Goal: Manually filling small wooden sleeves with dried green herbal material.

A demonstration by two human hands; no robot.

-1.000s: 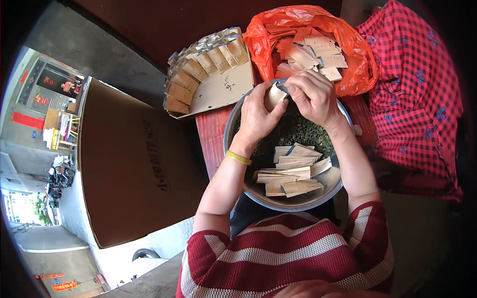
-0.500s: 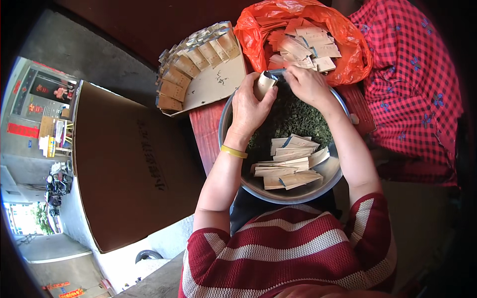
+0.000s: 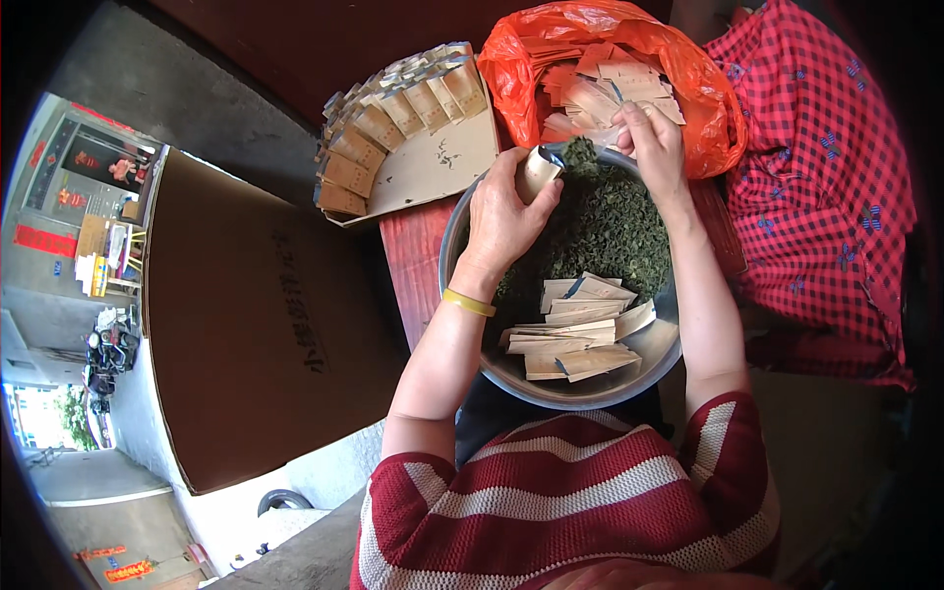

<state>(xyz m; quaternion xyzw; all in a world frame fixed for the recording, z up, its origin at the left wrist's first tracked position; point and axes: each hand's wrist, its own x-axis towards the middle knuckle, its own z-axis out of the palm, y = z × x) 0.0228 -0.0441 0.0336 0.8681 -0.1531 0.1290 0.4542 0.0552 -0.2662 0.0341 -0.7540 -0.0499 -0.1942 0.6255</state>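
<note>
My left hand (image 3: 503, 221) is closed round a small paper packet (image 3: 539, 175), whose dark-lined mouth gapes toward the right. My right hand (image 3: 653, 147) pinches the end of what looks like a thin pale spoon, mostly hard to make out. At its far end a heap of dried green leaves (image 3: 580, 155) sits right beside the packet's mouth. Both hands are over a wide metal basin (image 3: 657, 346) holding loose dried leaves (image 3: 619, 228). Several flat paper packets (image 3: 580, 324) lie piled on the near side of the basin.
Left of the basin, a shallow cardboard tray (image 3: 442, 162) holds rows of upright packets (image 3: 377, 126). Beyond the basin stands a red plastic bag (image 3: 511, 84) full of flat packets. A large cardboard box (image 3: 246, 324) is at the left, a red checked cloth (image 3: 806, 187) at the right.
My right hand has moved right and up from beside the packet, and a heap of leaves now shows at the packet's mouth. The packet has shifted slightly right with my left hand.
</note>
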